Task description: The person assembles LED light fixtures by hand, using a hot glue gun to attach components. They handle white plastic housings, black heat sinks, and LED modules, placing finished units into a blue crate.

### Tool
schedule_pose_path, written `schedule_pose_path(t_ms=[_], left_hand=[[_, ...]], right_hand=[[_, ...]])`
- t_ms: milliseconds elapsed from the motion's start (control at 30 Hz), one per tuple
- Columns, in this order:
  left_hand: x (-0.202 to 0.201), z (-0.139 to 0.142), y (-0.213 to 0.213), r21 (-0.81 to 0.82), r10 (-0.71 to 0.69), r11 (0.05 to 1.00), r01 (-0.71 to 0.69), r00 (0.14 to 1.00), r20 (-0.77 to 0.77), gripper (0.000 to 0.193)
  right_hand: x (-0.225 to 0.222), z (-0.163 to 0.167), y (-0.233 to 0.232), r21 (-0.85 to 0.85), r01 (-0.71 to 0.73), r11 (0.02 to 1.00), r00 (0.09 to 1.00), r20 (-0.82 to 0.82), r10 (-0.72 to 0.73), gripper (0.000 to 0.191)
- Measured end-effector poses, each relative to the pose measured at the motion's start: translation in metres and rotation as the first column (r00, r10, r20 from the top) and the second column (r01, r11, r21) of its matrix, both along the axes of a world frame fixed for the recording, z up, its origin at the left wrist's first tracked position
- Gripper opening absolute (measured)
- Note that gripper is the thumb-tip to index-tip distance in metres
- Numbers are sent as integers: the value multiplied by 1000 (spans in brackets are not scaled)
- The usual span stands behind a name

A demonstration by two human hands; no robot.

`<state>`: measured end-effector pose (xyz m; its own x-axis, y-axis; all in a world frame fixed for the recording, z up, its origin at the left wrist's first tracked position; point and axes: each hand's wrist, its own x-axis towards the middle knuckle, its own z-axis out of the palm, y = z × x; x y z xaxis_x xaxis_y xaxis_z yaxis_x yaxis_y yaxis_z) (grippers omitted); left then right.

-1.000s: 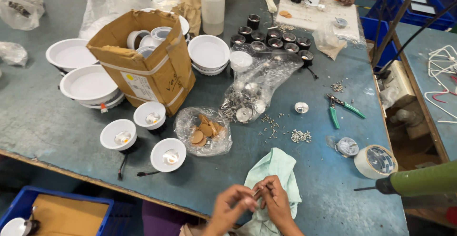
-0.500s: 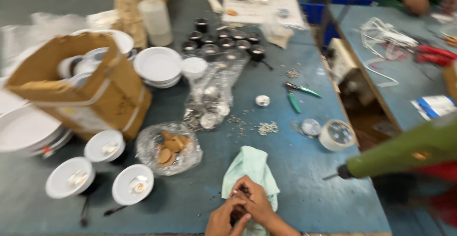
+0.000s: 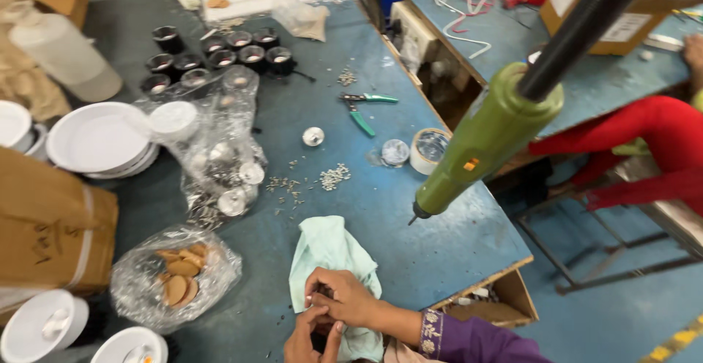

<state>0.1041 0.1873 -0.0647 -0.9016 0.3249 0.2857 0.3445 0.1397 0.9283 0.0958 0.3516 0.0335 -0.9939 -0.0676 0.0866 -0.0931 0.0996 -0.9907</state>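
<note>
Both hands meet at the near edge of the blue bench (image 3: 410, 55), low centre of view. Right hand (image 3: 344, 298) comes in from the right on a purple sleeve w/ patterned cuff (image 3: 433, 331), wrist bent, palm down, fingers curled inward over the left hand's fingertips. Left hand (image 3: 311, 341) rises from below, fingers pointing up, tips pinched together against the right fingers. Both grips are closed around sth very small between the fingertips; can't tell what it is, too hidden.

The hands sit on and over a pale green cloth (image 3: 326, 253) lying crumpled on the bench, touching it.

Just left of the cloth: clear plastic bag of tan discs (image 3: 176, 279). Further left, white round lamp housings (image 3: 44, 326) and a cardboard box (image 3: 51, 224). Beyond the cloth: a loose pile of small screws (image 3: 335, 176), another clear bag w/ silvery round parts (image 3: 223, 165), green-handled pliers (image 3: 362, 110), tape roll (image 3: 428, 150), a cluster of black cups (image 3: 212, 52), a stack of white plates (image 3: 99, 139).

A green electric screwdriver (image 3: 487, 143) hangs tilted over the bench's right part, tip down, well apart from the hands. A person in red (image 3: 644, 139) sits at far right.
</note>
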Motion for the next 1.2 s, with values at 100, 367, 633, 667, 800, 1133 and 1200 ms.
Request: schedule_pose_path(t_ms=[100, 367, 633, 667, 800, 1133, 1200], left_hand=[[-1, 11, 2, 14, -42, 999, 42, 999, 31, 39], [3, 54, 5, -76, -20, 997, 22, 1000, 20, 37], [2, 82, 7, -32, -68, 997, 64, 991, -113, 38], [3, 83, 7, -27, -70, 997, 67, 991, -112, 38], [3, 85, 7, -41, -63, 997, 60, 995, -75, 38], [3, 93, 7, -25, -84, 996, 81, 991, -100, 37], [4, 93, 7, -34, -80, 996, 77, 992, -94, 36]], right_hand=[[-1, -1, 1, 15, 12, 1000, 1000, 8, -12, 7], [-4, -13, 5, 52, 9, 999, 997, 77, -13, 7], [-4, -11, 7, -46, -9, 999, 990, 140, 16, 4], [-5, -11, 7, -49, -6, 999, 988, 151, 14, 4], [-5, -10, 8, -54, -15, 998, 986, 164, 24, 4], [-5, -8, 9, -102, -29, 994, 987, 156, 45, 6], [-4, -7, 9, -122, -32, 992, 985, 166, 52, 7]])
